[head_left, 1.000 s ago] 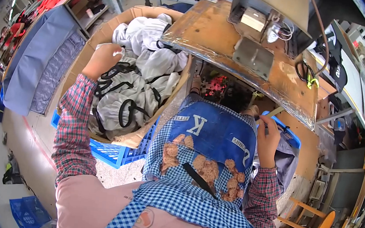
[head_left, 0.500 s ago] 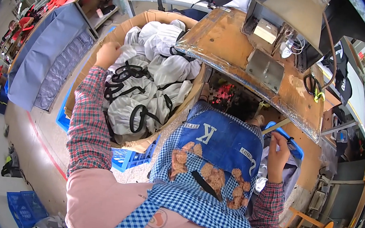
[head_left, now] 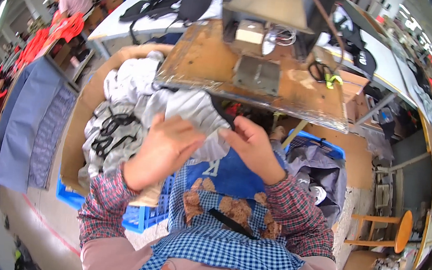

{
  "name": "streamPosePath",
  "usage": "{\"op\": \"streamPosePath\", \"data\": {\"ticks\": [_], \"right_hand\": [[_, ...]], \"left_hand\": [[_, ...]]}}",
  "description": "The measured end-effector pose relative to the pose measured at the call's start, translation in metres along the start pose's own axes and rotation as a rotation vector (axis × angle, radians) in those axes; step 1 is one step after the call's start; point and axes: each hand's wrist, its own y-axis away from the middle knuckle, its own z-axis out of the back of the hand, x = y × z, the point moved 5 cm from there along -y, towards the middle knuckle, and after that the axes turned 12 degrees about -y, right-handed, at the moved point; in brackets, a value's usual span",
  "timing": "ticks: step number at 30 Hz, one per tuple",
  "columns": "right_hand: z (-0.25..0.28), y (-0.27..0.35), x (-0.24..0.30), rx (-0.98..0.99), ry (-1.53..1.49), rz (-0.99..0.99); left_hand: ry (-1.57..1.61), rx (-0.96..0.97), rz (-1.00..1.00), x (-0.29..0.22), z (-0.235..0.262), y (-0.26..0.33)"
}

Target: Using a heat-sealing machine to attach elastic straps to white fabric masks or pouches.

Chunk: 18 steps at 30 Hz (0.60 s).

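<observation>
A white fabric piece (head_left: 186, 107) with a black edge is stretched out in front of me, between the carton and my lap. My right hand (head_left: 255, 149) pinches its black-edged right side between thumb and fingers. My left hand (head_left: 170, 148), slightly blurred, is closed at the lower part of the same piece; its fingertips are partly hidden. More white fabric pieces (head_left: 126, 78) with black cords (head_left: 113, 136) fill the cardboard box (head_left: 76, 142) to the left.
The box stands on a blue crate (head_left: 137, 217). Ahead is a worn wooden worktop (head_left: 199, 52) with a metal plate (head_left: 257, 75). A blue basket (head_left: 327, 147) with grey cloth is at right, near a wooden stool (head_left: 402, 231). Another person (head_left: 75, 1) sits far left.
My left hand has come from the box to in front of me. My right hand has moved up from my right side and taken hold of the white fabric piece. The view has turned.
</observation>
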Motion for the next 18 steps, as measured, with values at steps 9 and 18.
{"op": "streamPosePath", "data": {"ticks": [9, 18], "right_hand": [[0.029, 0.035, 0.001, -0.007, 0.191, 0.059], [0.025, 0.04, 0.0, 0.192, -0.467, -0.156]], "left_hand": [[0.035, 0.004, -0.055, -0.034, -0.063, -0.033], [1.021, 0.526, 0.304, -0.027, -0.065, -0.043]]}}
